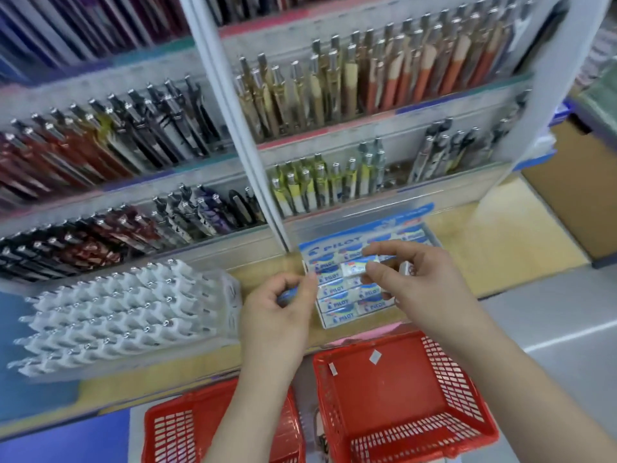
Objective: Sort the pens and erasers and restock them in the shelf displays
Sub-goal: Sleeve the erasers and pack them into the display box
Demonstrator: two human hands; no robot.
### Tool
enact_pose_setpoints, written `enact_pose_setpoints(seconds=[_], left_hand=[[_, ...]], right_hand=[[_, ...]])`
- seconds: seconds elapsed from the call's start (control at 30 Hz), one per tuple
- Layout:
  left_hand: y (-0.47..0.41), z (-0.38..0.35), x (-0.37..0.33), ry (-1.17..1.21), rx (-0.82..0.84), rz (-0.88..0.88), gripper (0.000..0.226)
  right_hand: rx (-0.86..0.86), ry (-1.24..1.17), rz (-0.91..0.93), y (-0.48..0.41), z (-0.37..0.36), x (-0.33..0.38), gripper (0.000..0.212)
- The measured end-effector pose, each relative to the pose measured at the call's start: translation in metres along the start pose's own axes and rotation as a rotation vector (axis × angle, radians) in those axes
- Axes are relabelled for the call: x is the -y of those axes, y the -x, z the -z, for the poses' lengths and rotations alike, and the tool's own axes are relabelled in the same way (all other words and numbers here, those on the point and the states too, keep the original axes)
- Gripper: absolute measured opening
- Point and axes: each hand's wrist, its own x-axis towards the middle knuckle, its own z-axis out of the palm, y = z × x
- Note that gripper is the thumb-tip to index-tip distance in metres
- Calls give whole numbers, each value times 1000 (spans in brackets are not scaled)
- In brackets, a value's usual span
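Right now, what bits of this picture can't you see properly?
Head view:
- The blue thing in the left hand: fingers cover most of it; eraser or not, unclear.
- Small print on the eraser pinched by the right hand: blurred.
- The left basket: the forearm and bottom edge hide its inside.
- Upper-shelf pens: motion blur hides their markings.

Cannot make out the small blue item (287, 294) tucked inside the curled left hand (277, 315). Cropped by the bottom edge: the left red basket (167, 426). Too blurred to read any print on the shelved pens (140, 128).
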Motion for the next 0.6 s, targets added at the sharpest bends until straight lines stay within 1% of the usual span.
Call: enact_pose_setpoints(seconds=[0.1,0.17,0.23,0.4,0.5,0.6], left_hand=[[-10,-9,14,-153,-94,-13,9],[-15,-13,18,-219,-115,2,11],[-19,-14,21,-263,-105,-9,14],[-26,-16,19,-497,-23,-203,29],[-30,-16,21,-499,-57,-228,28],[-29,-18,27,-430,-125,-197,25]], right_hand=[[-71,210,26,-20,-17,-11,14],[-97,295,43,-27,-28,-15,17],[-103,393,75,-30,-36,-18,17],[-109,491,108,-29,-39,-18,14],[-124,559,122,-30,-41,-15,15],[-152,620,110,-32,-47,-13,16]])
